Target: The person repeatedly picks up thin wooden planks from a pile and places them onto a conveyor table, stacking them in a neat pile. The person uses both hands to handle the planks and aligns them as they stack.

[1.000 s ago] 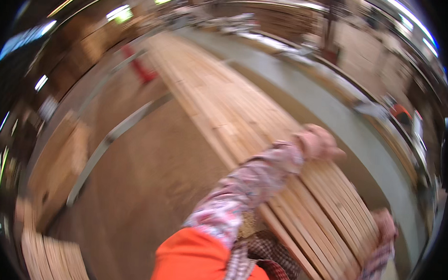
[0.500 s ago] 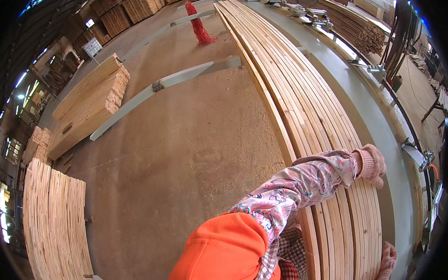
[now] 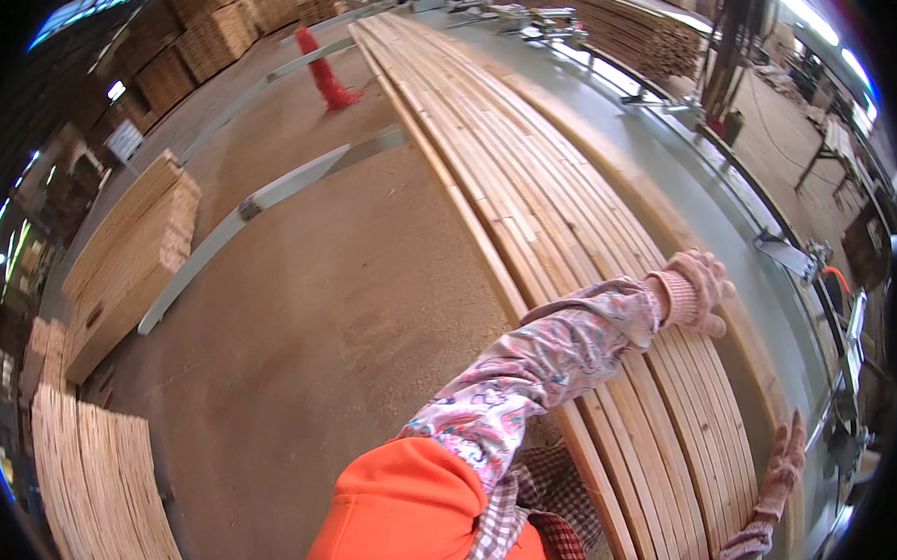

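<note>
A long row of pale wooden strips (image 3: 532, 204) lies side by side, running from near me to the far end. Just right of it, a single wooden board (image 3: 741, 338) lies apart with a narrow gap between. My left hand (image 3: 698, 291), in a pink knit glove, reaches across the row to its right edge, fingers apart near the single board. Lower down, my right hand (image 3: 783, 467), also gloved, rests at that board with its fingers stretched out. Neither hand is closed around anything I can see.
A grey machine bed (image 3: 674, 160) with metal clamps (image 3: 785, 253) runs along the right. Grey support bars (image 3: 292, 185) cross the floor on the left. Stacked lumber (image 3: 134, 256) and another wood stack (image 3: 105, 475) stand left. Red strapping (image 3: 324, 71) hangs from a far bar.
A single board now lies apart on the right of the row. My right hand has moved up and its fingers are stretched out. The whole view has shifted, with the row further left.
</note>
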A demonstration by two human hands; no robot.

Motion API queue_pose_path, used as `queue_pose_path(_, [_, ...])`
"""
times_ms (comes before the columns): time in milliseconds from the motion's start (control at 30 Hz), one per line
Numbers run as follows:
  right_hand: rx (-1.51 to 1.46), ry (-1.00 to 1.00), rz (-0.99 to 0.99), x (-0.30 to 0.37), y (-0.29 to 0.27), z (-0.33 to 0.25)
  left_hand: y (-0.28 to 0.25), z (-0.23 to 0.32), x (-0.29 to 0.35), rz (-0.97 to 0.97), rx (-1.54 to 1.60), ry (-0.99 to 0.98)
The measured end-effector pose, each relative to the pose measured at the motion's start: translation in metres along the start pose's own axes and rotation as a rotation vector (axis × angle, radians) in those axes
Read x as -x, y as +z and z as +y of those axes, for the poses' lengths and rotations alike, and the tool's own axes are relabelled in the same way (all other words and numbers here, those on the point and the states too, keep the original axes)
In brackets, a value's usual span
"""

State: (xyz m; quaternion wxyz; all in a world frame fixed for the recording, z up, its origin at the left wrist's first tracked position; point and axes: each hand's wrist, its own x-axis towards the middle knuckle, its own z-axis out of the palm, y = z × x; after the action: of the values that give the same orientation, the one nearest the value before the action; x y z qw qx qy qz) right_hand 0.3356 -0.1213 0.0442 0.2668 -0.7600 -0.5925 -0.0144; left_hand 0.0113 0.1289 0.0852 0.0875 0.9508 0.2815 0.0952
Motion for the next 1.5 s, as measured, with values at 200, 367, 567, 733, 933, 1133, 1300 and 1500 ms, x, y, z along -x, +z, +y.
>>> queue_pose_path(200, [0.213,0.148,-0.279,-0.013,0.006,0.016,-0.009,0.003,0.002,-0.076,-0.012,-0.035])
queue_pose_path(367, [-0.154,0.269,-0.245,-0.006,0.026,0.1,-0.005,0.011,-0.005,-0.018,-0.002,0.005])
queue_pose_path(567, [0.069,0.321,-0.405,-0.003,-0.004,-0.035,-0.004,0.002,0.003,-0.085,-0.018,-0.045])
queue_pose_path(733, [0.166,0.379,-0.287,-0.002,-0.017,-0.046,-0.003,0.0,0.001,0.012,-0.052,0.017])
queue_pose_path(933, [-0.043,0.486,-0.434,-0.002,-0.035,-0.06,0.019,-0.006,0.001,0.155,-0.456,0.54])
queue_pose_path(1133, [-0.154,0.564,-0.705,-0.003,-0.046,-0.078,0.011,-0.024,0.004,0.255,-0.309,0.639])
queue_pose_path(1300, [-0.065,0.513,-0.648,0.006,-0.027,-0.056,0.011,-0.002,0.007,0.039,-0.041,0.174])
queue_pose_path(1500, [-0.089,0.6,-0.605,0.008,-0.036,-0.066,0.014,-0.021,0.001,0.02,-0.019,0.214])
